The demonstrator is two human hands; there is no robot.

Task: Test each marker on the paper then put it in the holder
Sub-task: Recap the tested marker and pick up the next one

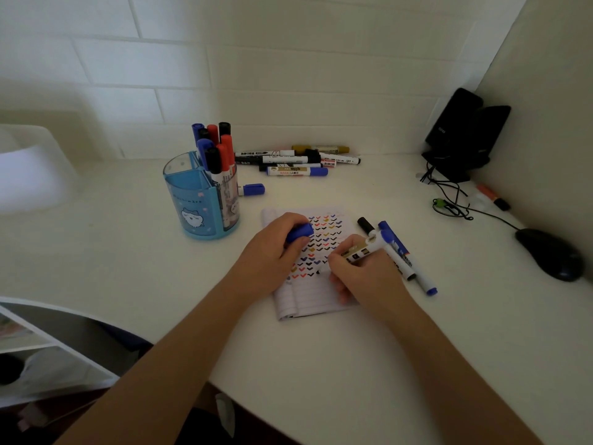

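- Paper: lined pad on counter, right of holder.
- Right hand: closed around marker, tip down on paper.
- Left hand: on paper, fingers wrapped round blue cap.

A home study corner is suggested. A white desk is set against a white-tiled wall. A computer mouse is seen far right.

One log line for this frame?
step: testing marker | right hand: marker on paper | left hand: blue cap | holder: part-filled
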